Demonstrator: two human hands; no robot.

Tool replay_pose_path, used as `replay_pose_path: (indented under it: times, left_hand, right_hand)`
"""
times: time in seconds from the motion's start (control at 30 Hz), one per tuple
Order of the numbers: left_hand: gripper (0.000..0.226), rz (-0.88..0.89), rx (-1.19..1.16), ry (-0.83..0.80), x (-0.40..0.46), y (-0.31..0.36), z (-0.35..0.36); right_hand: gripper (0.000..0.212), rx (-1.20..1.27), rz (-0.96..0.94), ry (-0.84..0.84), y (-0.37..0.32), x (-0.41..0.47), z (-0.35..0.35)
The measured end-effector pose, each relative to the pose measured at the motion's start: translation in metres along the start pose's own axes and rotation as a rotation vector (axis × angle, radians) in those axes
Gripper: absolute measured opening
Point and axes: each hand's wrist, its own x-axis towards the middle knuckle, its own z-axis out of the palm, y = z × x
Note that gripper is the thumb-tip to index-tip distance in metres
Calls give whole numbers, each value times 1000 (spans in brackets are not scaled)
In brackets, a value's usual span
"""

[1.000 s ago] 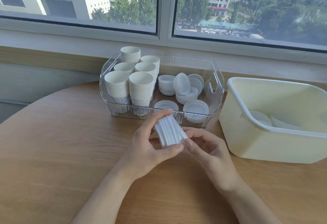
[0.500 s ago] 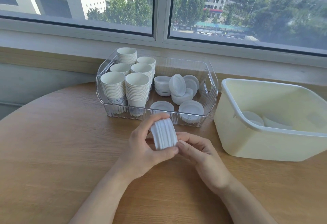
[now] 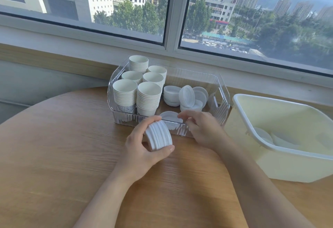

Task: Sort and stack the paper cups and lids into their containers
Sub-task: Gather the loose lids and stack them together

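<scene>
My left hand [image 3: 144, 148] grips a stack of white lids [image 3: 158, 137] on edge, just in front of the clear bin [image 3: 222, 99]. My right hand [image 3: 203, 128] reaches over the bin's front wall with fingers apart and curled, holding nothing visible, close to a flat lid [image 3: 170, 117] inside. Several stacks of white paper cups [image 3: 137, 90] fill the bin's left half. Loose and piled lids [image 3: 189, 97] lie in its right half. The cream tub [image 3: 266, 159] at the right holds a few more lids [image 3: 264, 135].
Everything rests on a round wooden table [image 3: 63, 155]. Behind the bin runs a window ledge [image 3: 72, 69] under a large window. The tub stands close against the bin's right side.
My right hand has let go of the lid stack and moved forward over the bin's front wall. The left hand keeps the stack and has shifted slightly toward the bin.
</scene>
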Motion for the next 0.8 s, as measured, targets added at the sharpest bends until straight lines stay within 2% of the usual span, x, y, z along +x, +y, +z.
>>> replay_pose_path:
  times: [0.23, 0.33, 0.43, 0.6, 0.7, 0.8]
  left_hand:
    - [79, 4, 2, 6, 3, -3, 1]
    - [80, 6, -1, 6, 2, -3, 1]
    - [80, 2, -10, 15, 2, -1, 0]
    - [81, -6, -36, 8, 1, 1, 0]
    - [84, -13, -65, 0, 0, 5, 1]
    - [83, -21, -108, -14, -2, 11, 3]
  right_hand:
    - [40, -43, 54, -154, -4, 23, 3]
    - [40, -43, 53, -168, -6, 24, 2]
    - [37, 38, 63, -65, -4, 18, 1]
    - [20, 361, 5, 285, -4, -14, -3]
    - [17, 500, -51, 372, -8, -39, 0]
    - [13, 684, -39, 383, -11, -67, 13]
